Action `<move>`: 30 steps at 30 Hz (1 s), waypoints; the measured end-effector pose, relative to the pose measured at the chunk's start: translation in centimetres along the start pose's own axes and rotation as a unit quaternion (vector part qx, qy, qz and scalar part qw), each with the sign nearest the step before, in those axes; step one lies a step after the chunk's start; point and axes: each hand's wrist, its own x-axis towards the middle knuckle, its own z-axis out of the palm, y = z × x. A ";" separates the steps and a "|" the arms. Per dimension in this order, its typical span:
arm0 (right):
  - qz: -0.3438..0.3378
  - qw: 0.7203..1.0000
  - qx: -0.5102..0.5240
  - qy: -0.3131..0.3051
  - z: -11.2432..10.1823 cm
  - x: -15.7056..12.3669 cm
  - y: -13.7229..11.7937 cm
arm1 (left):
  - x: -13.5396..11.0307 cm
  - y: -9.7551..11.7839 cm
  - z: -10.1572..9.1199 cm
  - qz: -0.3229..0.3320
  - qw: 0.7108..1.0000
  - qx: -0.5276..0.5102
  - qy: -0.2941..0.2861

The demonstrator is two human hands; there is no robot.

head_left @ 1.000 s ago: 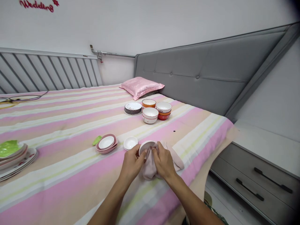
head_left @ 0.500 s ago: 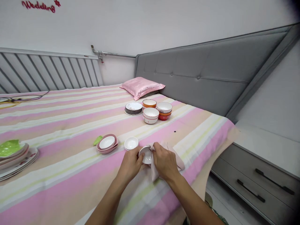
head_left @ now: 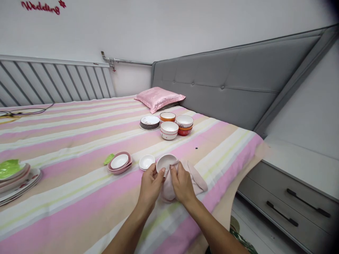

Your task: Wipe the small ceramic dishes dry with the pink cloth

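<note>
Between my hands a small white bowl is tilted so that its inside faces me. My left hand is closed on the bowl's left side, thumb at the near rim. With fingers closed, my right hand pinches a pale pink cloth against the bowl's right rim; more of the cloth spreads out to the right on the bed. Just left of the held bowl sit small white bowls, one inside another. Further left, a white dish rests in stacked pink dishes beside a green leaf-shaped piece.
Stacked bowls and a pile of plates stand further back on the striped bed, before a pink pillow. More plates lie at far left. A grey headboard and a nightstand border the right.
The small bowl has turned its inside towards me. My right hand and the cloth have shifted onto its near right rim, and the cloth now hangs below the bowl.
</note>
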 end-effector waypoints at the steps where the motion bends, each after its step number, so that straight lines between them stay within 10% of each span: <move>1: 0.004 1.000 0.016 -0.006 0.2 -0.1 0.0 | -0.1 0.2 0.1 0.003 1.000 -0.006 0.004; 13: -0.029 0.995 -0.093 0.013 -1.0 0.6 0.6 | 0.5 1.0 -1.7 -0.013 0.987 0.097 -0.128; 20: -0.094 0.980 -0.172 0.024 -0.9 0.3 0.3 | 0.9 0.3 -2.7 0.046 0.975 0.207 -0.065; 30: -0.067 0.987 -0.145 0.014 0.0 -0.2 0.0 | 0.8 0.1 -0.9 -0.041 0.998 -0.037 0.012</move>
